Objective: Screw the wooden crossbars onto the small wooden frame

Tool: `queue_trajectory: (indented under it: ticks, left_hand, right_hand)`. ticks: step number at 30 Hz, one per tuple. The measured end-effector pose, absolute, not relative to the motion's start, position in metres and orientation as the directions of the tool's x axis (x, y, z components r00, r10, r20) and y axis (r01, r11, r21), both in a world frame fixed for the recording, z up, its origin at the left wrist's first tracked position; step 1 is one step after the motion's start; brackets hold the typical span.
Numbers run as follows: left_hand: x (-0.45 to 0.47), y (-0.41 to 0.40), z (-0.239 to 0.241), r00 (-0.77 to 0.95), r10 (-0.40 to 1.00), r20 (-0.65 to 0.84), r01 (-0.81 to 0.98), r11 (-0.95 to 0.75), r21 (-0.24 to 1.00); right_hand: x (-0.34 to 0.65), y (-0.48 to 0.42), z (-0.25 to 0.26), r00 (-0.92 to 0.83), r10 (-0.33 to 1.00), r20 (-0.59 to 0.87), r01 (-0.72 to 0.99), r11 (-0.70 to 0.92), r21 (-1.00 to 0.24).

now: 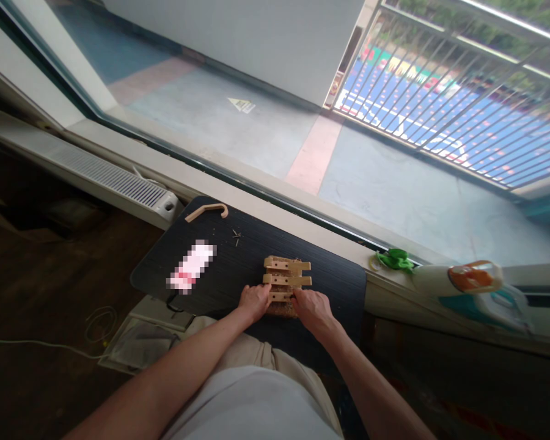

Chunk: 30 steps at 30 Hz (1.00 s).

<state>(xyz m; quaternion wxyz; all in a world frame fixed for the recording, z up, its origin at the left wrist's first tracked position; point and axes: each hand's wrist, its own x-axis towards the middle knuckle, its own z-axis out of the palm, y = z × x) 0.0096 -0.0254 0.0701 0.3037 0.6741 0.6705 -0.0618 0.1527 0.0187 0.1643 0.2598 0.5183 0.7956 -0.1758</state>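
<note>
A small wooden assembly (286,273) of stacked slats with holes lies on a black board (220,269) over my lap. My left hand (253,302) curls its fingers on the left end of the nearest slat. My right hand (312,307) grips the right end of the same slat. Both hands rest on the board at the assembly's near edge. A curved wooden hook piece (206,211) lies at the board's far left corner. A few small screws (236,235) sit between it and the assembly.
A blurred pink and white item (191,267) lies on the board's left part. A radiator grille (105,175) runs along the window sill. A green object (395,258) and a white, orange and teal iron (476,285) sit on the sill at right.
</note>
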Motion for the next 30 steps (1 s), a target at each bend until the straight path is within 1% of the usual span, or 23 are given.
queue_trajectory:
  ticks: [4, 11, 21, 24, 30]
  left_hand:
    - [0.009, -0.025, 0.068, 0.096, 0.873, -0.478, 0.943, 0.075, 0.325]
    - [0.01, -0.025, 0.066, 0.103, 0.871, -0.48, 0.943, 0.067, 0.325]
    - [0.008, -0.026, 0.066, 0.103, 0.878, -0.467, 0.941, 0.066, 0.332]
    - [0.009, -0.026, 0.065, 0.099, 0.874, -0.475, 0.943, 0.069, 0.325]
    - [0.01, -0.026, 0.066, 0.088, 0.87, -0.484, 0.942, 0.085, 0.324]
  right_hand:
    - [0.153, 0.019, 0.169, -0.317, 0.729, -0.607, 0.918, 0.396, -0.004]
    - [0.155, 0.019, 0.172, -0.396, 0.696, -0.599, 0.882, 0.471, -0.036]
    - [0.152, 0.019, 0.166, -0.312, 0.727, -0.612, 0.919, 0.394, -0.001]
    - [0.152, 0.019, 0.172, -0.332, 0.718, -0.612, 0.907, 0.421, 0.003]
    - [0.152, 0.019, 0.178, -0.4, 0.686, -0.608, 0.876, 0.482, -0.033]
